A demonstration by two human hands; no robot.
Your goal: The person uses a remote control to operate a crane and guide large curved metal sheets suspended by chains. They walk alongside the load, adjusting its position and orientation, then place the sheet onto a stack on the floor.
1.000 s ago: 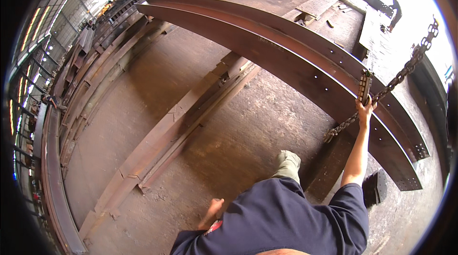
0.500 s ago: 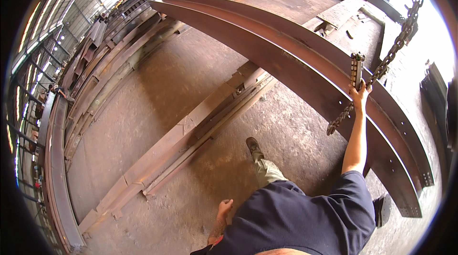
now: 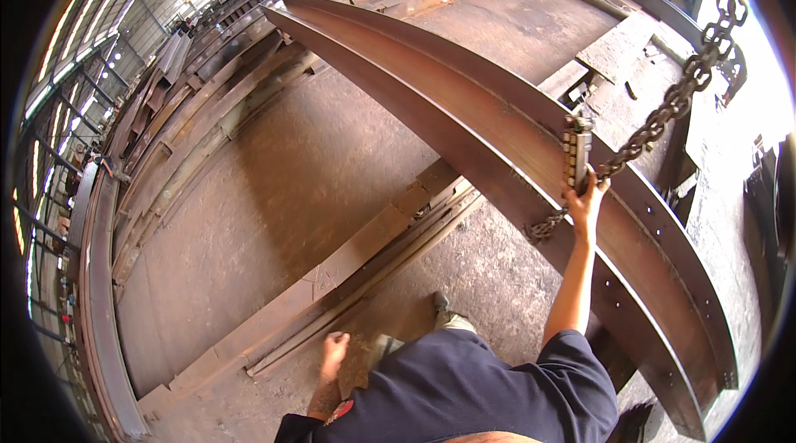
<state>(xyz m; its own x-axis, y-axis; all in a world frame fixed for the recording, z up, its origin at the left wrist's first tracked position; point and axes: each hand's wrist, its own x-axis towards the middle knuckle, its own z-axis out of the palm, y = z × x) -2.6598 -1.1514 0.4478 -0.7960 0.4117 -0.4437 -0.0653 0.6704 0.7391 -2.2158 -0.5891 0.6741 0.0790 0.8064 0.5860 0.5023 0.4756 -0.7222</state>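
My right hand [image 3: 587, 201], reaching forward over a long rust-brown steel beam [image 3: 506, 136], grips a crane remote control [image 3: 575, 154] with rows of buttons, upright. A heavy chain [image 3: 659, 121] slants down from the upper right to this hand. Its lower end [image 3: 543, 229] shows beyond the wrist at the beam's near flange. Whether the fingers also hold the chain, I cannot tell. The beam runs from far left to near right, with bolt holes towards its near end. Low at my left side, my left hand [image 3: 335, 350] is closed loosely, with nothing visible in it.
A low steel support beam [image 3: 315, 277] crosses the floor [image 3: 307, 144] left of my legs and passes under the large beam. More steel sections [image 3: 199, 128] lie in rows at left. Flat plates [image 3: 622, 49] rest beyond the beam at right.
My right hand and the remote control have shifted left and nearer along the beam, with the chain's lower part. My left hand has swung out to the left. My body has stepped forward.
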